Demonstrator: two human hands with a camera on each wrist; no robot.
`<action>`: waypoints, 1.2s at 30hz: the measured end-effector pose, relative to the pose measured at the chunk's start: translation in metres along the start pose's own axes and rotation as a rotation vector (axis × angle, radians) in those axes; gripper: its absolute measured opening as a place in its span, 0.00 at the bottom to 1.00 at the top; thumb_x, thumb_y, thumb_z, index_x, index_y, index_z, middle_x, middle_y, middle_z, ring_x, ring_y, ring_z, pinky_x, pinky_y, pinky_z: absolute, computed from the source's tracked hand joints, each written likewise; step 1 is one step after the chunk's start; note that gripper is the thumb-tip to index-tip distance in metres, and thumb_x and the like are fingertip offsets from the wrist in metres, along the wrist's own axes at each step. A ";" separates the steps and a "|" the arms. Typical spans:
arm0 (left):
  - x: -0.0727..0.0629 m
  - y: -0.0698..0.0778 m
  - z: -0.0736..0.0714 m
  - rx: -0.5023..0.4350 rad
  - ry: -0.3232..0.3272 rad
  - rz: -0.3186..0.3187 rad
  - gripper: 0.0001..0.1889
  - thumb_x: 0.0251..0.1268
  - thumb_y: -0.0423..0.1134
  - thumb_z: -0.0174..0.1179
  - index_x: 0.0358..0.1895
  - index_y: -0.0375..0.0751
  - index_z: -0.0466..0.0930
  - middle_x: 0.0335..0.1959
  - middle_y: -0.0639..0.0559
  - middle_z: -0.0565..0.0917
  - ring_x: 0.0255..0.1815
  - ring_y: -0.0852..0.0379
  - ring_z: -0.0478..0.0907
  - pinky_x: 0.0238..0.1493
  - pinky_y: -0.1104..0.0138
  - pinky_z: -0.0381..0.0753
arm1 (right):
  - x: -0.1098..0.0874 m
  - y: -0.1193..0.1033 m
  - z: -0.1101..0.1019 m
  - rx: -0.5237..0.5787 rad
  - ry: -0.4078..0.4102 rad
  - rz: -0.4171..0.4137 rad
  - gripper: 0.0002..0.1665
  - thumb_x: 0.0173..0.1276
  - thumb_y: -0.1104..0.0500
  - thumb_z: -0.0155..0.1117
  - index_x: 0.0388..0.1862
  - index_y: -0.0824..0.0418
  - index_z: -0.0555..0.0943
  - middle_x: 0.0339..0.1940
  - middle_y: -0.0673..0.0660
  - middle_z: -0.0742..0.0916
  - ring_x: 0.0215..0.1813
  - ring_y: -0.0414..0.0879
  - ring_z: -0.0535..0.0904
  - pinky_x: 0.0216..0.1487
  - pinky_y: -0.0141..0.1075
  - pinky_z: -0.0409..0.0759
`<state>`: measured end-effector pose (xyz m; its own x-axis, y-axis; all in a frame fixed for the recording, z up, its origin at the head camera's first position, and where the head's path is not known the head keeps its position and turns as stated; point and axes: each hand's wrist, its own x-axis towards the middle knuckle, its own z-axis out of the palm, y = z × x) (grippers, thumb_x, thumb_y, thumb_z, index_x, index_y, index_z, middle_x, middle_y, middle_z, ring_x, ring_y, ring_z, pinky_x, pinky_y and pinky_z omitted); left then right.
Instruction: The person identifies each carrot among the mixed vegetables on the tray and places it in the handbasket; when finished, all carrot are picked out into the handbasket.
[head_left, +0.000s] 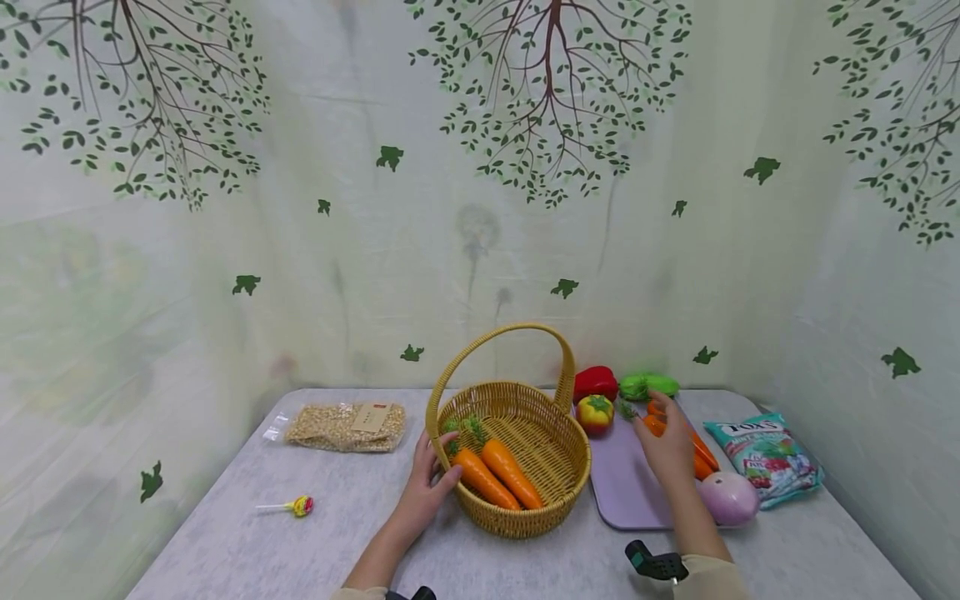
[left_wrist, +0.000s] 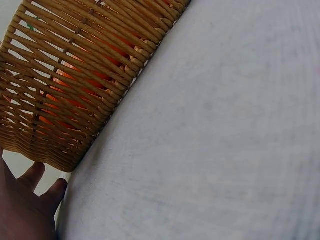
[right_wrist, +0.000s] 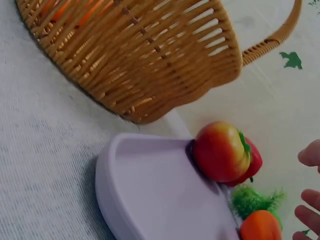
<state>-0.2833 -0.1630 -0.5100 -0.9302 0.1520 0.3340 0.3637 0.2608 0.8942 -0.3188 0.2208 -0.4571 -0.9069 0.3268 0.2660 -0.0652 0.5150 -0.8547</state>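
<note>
A wicker basket (head_left: 517,522) with a tall handle stands upright at the middle of the table. Two orange carrots (head_left: 512,472) lie inside it. My left hand (head_left: 426,490) holds the basket's left rim; in the left wrist view some of its fingers (left_wrist: 56,192) hang beside the woven wall. Over the purple tray (head_left: 622,492), my right hand (head_left: 670,442) reaches above more carrots (head_left: 703,454), partly covering them. Its fingers (right_wrist: 311,200) are apart with nothing between them, close to a carrot (right_wrist: 261,226) with a green top.
On the tray, a red pepper (head_left: 596,382), a red-yellow fruit (head_left: 595,415), a green vegetable (head_left: 651,385) and a purple onion-like vegetable (head_left: 729,498) lie around the carrots. A candy bag (head_left: 768,460) sits at right. Leftward are a grain bag (head_left: 322,427) and a lollipop (head_left: 302,506).
</note>
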 end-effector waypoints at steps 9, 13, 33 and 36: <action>0.000 -0.001 0.000 0.008 -0.007 0.002 0.27 0.75 0.41 0.55 0.74 0.47 0.64 0.83 0.47 0.39 0.79 0.33 0.56 0.72 0.38 0.62 | 0.002 0.012 -0.011 -0.206 -0.047 0.062 0.37 0.69 0.55 0.60 0.75 0.61 0.62 0.69 0.72 0.71 0.66 0.70 0.67 0.67 0.65 0.64; 0.000 -0.001 0.000 0.003 -0.008 -0.001 0.27 0.75 0.41 0.55 0.74 0.47 0.64 0.82 0.47 0.39 0.79 0.33 0.54 0.72 0.38 0.61 | 0.003 0.017 -0.013 -0.238 -0.091 0.087 0.39 0.69 0.55 0.60 0.76 0.62 0.59 0.72 0.74 0.69 0.67 0.71 0.66 0.68 0.66 0.63; 0.000 -0.002 0.000 0.000 -0.004 0.002 0.27 0.75 0.40 0.55 0.74 0.47 0.64 0.83 0.46 0.39 0.80 0.32 0.52 0.73 0.36 0.60 | 0.005 0.020 -0.011 -0.360 -0.339 0.135 0.34 0.74 0.57 0.56 0.76 0.63 0.64 0.72 0.72 0.71 0.69 0.72 0.65 0.62 0.69 0.57; 0.000 -0.001 0.000 0.001 -0.003 0.000 0.27 0.75 0.40 0.55 0.74 0.47 0.64 0.83 0.46 0.39 0.80 0.32 0.51 0.73 0.36 0.60 | 0.004 0.022 -0.011 -0.347 -0.357 0.123 0.34 0.73 0.61 0.54 0.77 0.63 0.62 0.72 0.73 0.70 0.68 0.72 0.66 0.68 0.70 0.56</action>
<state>-0.2835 -0.1636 -0.5112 -0.9302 0.1551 0.3326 0.3633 0.2620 0.8941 -0.3195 0.2420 -0.4699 -0.9888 0.1411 -0.0476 0.1375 0.7422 -0.6559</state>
